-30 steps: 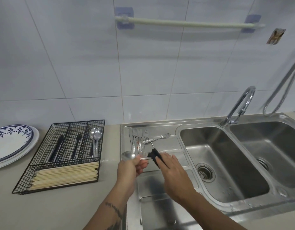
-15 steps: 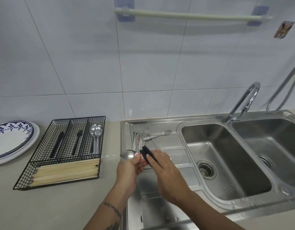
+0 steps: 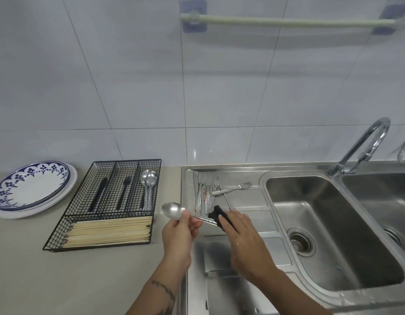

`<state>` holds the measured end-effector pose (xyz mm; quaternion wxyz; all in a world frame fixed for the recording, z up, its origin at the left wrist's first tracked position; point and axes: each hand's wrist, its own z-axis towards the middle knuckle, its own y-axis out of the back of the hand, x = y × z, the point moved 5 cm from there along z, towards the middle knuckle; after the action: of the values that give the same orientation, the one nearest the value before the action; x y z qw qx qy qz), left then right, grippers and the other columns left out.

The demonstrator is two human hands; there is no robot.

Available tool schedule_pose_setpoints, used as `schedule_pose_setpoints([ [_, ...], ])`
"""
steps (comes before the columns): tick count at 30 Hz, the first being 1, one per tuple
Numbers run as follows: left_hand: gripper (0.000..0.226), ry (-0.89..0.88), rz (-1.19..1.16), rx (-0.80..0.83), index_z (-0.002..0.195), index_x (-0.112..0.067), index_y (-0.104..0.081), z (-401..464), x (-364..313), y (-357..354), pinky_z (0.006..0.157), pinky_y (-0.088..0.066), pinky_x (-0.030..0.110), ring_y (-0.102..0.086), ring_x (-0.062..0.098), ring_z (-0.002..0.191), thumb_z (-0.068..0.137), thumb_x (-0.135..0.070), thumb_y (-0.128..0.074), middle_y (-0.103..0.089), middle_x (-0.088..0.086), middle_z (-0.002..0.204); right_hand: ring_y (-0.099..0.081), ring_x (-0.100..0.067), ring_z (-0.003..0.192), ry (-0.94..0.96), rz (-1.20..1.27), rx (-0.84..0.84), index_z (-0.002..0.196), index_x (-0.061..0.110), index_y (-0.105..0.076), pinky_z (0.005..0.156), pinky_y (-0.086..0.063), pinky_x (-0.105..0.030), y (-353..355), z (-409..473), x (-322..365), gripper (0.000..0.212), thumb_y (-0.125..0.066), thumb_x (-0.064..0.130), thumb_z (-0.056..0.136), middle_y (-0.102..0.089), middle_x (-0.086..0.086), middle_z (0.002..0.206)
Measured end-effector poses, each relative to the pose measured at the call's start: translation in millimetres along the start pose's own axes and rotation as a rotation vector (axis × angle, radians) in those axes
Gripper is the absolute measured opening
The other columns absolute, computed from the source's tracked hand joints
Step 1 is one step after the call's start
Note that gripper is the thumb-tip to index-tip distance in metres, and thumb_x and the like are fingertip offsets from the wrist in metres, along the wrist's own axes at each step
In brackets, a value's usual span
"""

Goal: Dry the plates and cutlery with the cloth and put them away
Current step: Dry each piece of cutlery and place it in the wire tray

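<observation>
Head view looks down on a shiny steel spoon (image 3: 174, 210) held level over the seam between counter and sink. The left hand (image 3: 177, 235) pinches it at the neck, just behind the bowl, with thumb and fingers curled onto it. The right hand (image 3: 244, 239) is wrapped round a small dark cloth (image 3: 219, 217), which is folded over the spoon's handle, so the wiping looks to be on the handle end.

Just behind the hands, on the ribbed steel draining board (image 3: 242, 201), lies a loose cluster of metal forks and other cutlery (image 3: 208, 189), one fork lying crossways over the others. I'd say these are yet to be dried; whether they are wet I can't tell from here.

To the left on the beige counter sits a black wire cutlery tray (image 3: 106, 201). Two silver spoons (image 3: 149, 178) already rest in its right-hand slot, a black-handled fork and another dark-handled piece in the slots beside, and pale wooden chopsticks (image 3: 110, 233) fill the front compartment. Further left is a stack of white plates with a blue patterned rim (image 3: 31, 189), apparently done and set aside.

So my reckoning: plates finished, spoons nearly finished, this one bound for the right-hand slot, and the forks left to do. The twin steel sink basins (image 3: 333, 223) on the right hold nothing I can see.
</observation>
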<state>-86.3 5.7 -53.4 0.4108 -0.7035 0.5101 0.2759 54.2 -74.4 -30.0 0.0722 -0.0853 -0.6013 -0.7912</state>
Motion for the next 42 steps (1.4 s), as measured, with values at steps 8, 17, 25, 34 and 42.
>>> schedule_pose_setpoints([
  [8, 0.035, 0.06, 0.198, -0.074, 0.095, -0.008, -0.069, 60, -46, 46, 0.056, -0.043, 0.031, -0.054, 0.017, 0.057, 0.095, -0.043, -0.063, -0.06, 0.001, 0.061, -0.055, -0.03, 0.121, 0.053, -0.009, -0.016, 0.133, 0.006, -0.056, 0.111, -0.025, -0.042, -3, 43, 15, 0.08, -0.072, -0.011, 0.057, -0.058, -0.01, 0.131],
  [17, 0.019, -0.148, 0.772, -0.151, 0.073, -0.002, -0.064, 142, -127, 47, 0.052, -0.037, 0.025, -0.05, 0.019, 0.057, 0.087, -0.004, -0.051, -0.058, 0.008, 0.067, -0.049, -0.024, 0.122, -0.116, 0.243, 0.017, 0.139, 0.011, -0.05, 0.101, -0.048, -0.041, -30, 56, 1, 0.082, -0.063, -0.016, 0.062, -0.049, -0.003, 0.139],
  [25, 0.018, -0.287, 1.095, -0.175, 0.082, -0.012, -0.07, 154, -106, 41, 0.059, -0.051, 0.028, -0.064, 0.022, 0.07, 0.084, -0.002, -0.056, -0.067, 0.006, 0.078, -0.045, -0.019, 0.127, -0.341, 0.27, -0.046, 0.143, 0.012, -0.047, 0.109, -0.034, -0.028, -31, 36, -59, 0.073, -0.049, -0.016, 0.075, -0.047, 0.0, 0.142],
  [34, 0.021, -0.732, 1.284, 0.046, 0.109, -0.02, -0.067, 119, -86, -39, 0.089, -0.054, 0.033, -0.058, 0.011, 0.094, 0.094, -0.014, -0.054, -0.059, -0.005, 0.109, -0.045, -0.018, 0.126, -0.483, 0.315, -0.068, 0.143, 0.014, -0.047, 0.109, -0.028, -0.021, -38, 24, -97, 0.072, -0.047, -0.014, 0.077, -0.047, 0.001, 0.142],
  [42, 0.027, -0.683, 1.515, 0.377, 0.119, -0.023, -0.064, 123, -5, -138, 0.097, -0.046, 0.033, -0.052, 0.018, 0.11, 0.093, -0.022, -0.058, -0.055, -0.002, 0.117, -0.045, -0.015, 0.128, -0.518, 0.407, -0.153, 0.143, 0.015, -0.047, 0.112, -0.031, -0.025, -35, 26, -126, 0.071, -0.043, -0.013, 0.077, -0.046, 0.002, 0.141],
])
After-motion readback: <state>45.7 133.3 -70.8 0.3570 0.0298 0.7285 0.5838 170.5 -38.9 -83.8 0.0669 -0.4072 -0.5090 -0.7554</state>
